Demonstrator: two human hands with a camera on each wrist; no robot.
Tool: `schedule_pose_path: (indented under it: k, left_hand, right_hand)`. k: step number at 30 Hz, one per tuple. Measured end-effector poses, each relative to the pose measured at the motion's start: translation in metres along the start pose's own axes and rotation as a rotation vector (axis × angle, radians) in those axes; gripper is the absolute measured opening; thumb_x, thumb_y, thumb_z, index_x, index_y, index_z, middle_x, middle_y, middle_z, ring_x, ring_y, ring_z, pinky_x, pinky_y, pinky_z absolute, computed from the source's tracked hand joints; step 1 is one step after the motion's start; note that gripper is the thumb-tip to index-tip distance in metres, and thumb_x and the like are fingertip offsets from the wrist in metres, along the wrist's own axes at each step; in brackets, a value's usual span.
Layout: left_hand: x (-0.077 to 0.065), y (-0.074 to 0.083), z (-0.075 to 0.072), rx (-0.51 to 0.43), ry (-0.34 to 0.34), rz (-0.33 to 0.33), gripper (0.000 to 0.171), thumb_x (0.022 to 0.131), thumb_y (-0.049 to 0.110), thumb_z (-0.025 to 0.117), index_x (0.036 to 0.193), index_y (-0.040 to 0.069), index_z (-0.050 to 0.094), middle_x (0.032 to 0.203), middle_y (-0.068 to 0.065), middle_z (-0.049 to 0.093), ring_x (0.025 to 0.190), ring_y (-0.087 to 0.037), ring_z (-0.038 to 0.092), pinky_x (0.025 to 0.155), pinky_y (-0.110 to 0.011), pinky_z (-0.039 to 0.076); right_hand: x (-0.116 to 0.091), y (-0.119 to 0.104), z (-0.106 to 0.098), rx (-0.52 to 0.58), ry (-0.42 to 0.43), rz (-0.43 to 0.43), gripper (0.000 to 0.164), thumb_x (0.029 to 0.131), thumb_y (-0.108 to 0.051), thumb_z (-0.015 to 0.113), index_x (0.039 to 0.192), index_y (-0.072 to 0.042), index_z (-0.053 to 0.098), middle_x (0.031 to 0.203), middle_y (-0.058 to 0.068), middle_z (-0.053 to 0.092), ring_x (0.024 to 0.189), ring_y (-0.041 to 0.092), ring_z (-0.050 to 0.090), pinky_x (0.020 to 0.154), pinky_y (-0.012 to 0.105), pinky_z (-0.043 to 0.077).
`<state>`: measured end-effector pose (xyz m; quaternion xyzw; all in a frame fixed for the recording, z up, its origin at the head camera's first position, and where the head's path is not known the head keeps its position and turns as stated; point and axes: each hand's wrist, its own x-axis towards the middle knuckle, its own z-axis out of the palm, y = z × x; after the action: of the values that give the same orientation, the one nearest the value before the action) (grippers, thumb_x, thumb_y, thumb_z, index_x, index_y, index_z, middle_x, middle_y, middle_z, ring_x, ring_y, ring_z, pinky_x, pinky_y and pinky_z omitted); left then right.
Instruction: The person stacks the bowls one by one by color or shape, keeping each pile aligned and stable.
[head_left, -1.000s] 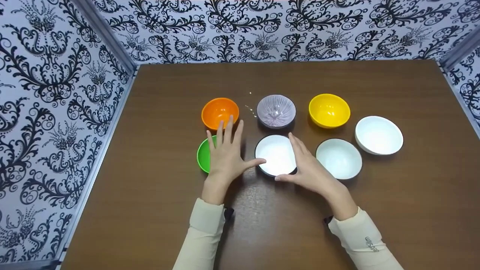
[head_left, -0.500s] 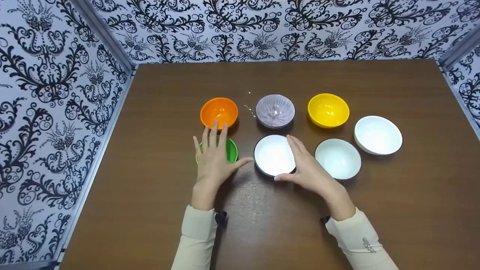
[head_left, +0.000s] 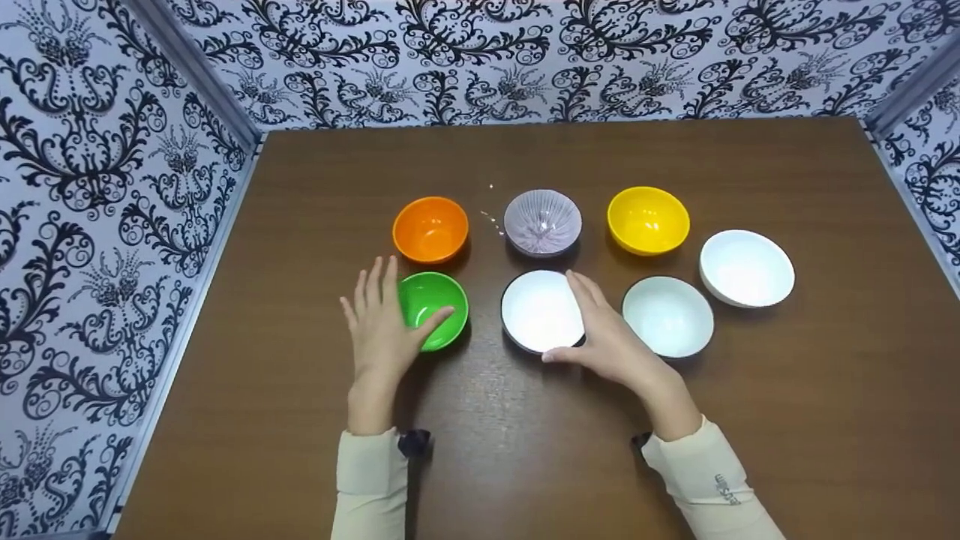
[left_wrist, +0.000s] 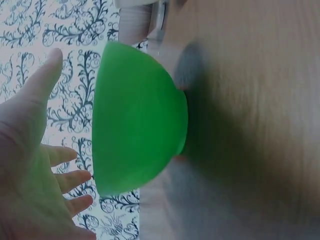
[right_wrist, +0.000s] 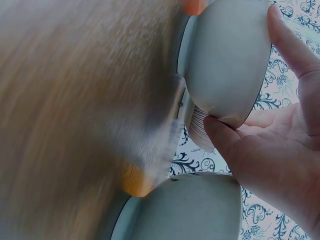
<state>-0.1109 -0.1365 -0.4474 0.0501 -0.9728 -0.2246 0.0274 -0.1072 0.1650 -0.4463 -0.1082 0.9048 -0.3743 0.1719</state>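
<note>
My left hand (head_left: 380, 334) hovers at the left side of a green bowl (head_left: 435, 294), fingers spread and the thumb above the bowl's inside. In the left wrist view, a gap separates this hand from the upright green bowl (left_wrist: 137, 120). My right hand (head_left: 619, 345) holds a white bowl with a dark rim (head_left: 538, 311) by its right side, thumb at the near edge and fingers at the far right edge. The right wrist view has the thumb and a fingertip against the outer wall of that white bowl (right_wrist: 227, 60). The bowl stands upright on the table.
Behind are an orange bowl (head_left: 430, 231), a ribbed purple-grey bowl (head_left: 542, 223) and a yellow bowl (head_left: 648, 221). A pale bowl (head_left: 667, 316) and another white bowl (head_left: 746, 268) stand to the right. Patterned panels (head_left: 450, 67) border the brown table (head_left: 495, 450).
My left hand has moved left from beside the white bowl, across the green bowl to its left side. The right hand has stayed at the white bowl. The whole view has shifted slightly.
</note>
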Motion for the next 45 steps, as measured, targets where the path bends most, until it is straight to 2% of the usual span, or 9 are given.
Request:
schedule_pose_path:
  k: [4,10,13,20,25,36,42,45]
  left_hand:
    - [-0.002,-0.006,-0.001,-0.075,-0.006,-0.027,0.110,0.080,0.067,0.070,0.160,0.012,0.019,0.166,-0.013,0.021,0.154,-0.037,0.015,0.124,-0.065,0.009]
    - [-0.004,-0.012,0.001,-0.178,-0.010,-0.052,0.109,0.081,0.061,0.073,0.160,0.010,0.017,0.166,-0.011,0.021,0.154,-0.036,0.016,0.125,-0.055,0.023]
    - [-0.006,-0.014,0.001,-0.214,-0.010,-0.064,0.107,0.083,0.059,0.072,0.160,0.011,0.017,0.166,-0.010,0.020,0.153,-0.034,0.017,0.123,-0.054,0.028]
    - [-0.008,-0.019,0.000,-0.374,-0.021,-0.108,0.095,0.089,0.050,0.071,0.160,0.010,0.020,0.165,-0.014,0.024,0.152,-0.035,0.023,0.125,-0.054,0.023]
    - [-0.007,-0.022,-0.001,-0.503,-0.030,-0.147,0.084,0.094,0.041,0.067,0.158,0.009,0.025,0.163,-0.016,0.028,0.151,-0.035,0.027,0.124,-0.053,0.024]
    - [-0.007,-0.033,0.002,-0.683,-0.089,-0.193,0.071,0.099,0.034,0.061,0.156,0.007,0.028,0.160,-0.017,0.035,0.149,-0.033,0.032,0.125,-0.051,0.023]
    - [-0.009,-0.035,0.004,-0.809,-0.110,-0.189,0.065,0.102,0.026,0.056,0.155,0.002,0.028,0.159,-0.021,0.035,0.148,-0.036,0.034,0.124,-0.049,0.027]
    - [-0.010,-0.036,0.005,-0.904,-0.127,-0.199,0.061,0.104,0.022,0.052,0.155,0.000,0.028,0.159,-0.023,0.033,0.148,-0.038,0.033,0.121,-0.050,0.033]
  right_hand:
    - [0.000,-0.001,0.000,0.006,-0.002,0.002,0.119,0.077,-0.038,0.086,0.161,-0.010,0.006,0.168,0.014,0.007,0.152,0.033,0.022,0.123,0.054,0.025]
    - [0.001,-0.001,-0.001,0.006,-0.007,0.009,0.119,0.077,-0.038,0.086,0.161,-0.011,0.007,0.168,0.014,0.007,0.152,0.034,0.023,0.123,0.054,0.025]
    - [0.001,-0.001,-0.001,0.009,-0.008,0.007,0.119,0.076,-0.037,0.086,0.161,-0.011,0.007,0.167,0.014,0.007,0.152,0.035,0.023,0.123,0.055,0.025]
    - [0.001,0.001,0.000,0.019,-0.005,-0.013,0.120,0.076,-0.037,0.087,0.161,-0.009,0.007,0.167,0.015,0.007,0.152,0.035,0.022,0.123,0.056,0.025]
    - [0.001,0.000,-0.001,0.020,-0.010,-0.011,0.120,0.076,-0.037,0.087,0.161,-0.010,0.007,0.167,0.015,0.007,0.152,0.035,0.023,0.123,0.056,0.026]
    - [0.001,0.001,-0.002,0.017,-0.019,-0.010,0.119,0.076,-0.040,0.086,0.161,-0.011,0.008,0.167,0.016,0.007,0.152,0.036,0.023,0.122,0.057,0.025]
    - [0.001,0.000,-0.003,0.026,-0.028,0.008,0.119,0.076,-0.039,0.086,0.161,-0.013,0.007,0.167,0.014,0.006,0.152,0.035,0.023,0.123,0.056,0.025]
    - [0.001,0.000,-0.002,0.029,-0.026,0.000,0.119,0.076,-0.037,0.086,0.161,-0.012,0.007,0.167,0.015,0.007,0.152,0.035,0.022,0.123,0.057,0.025]
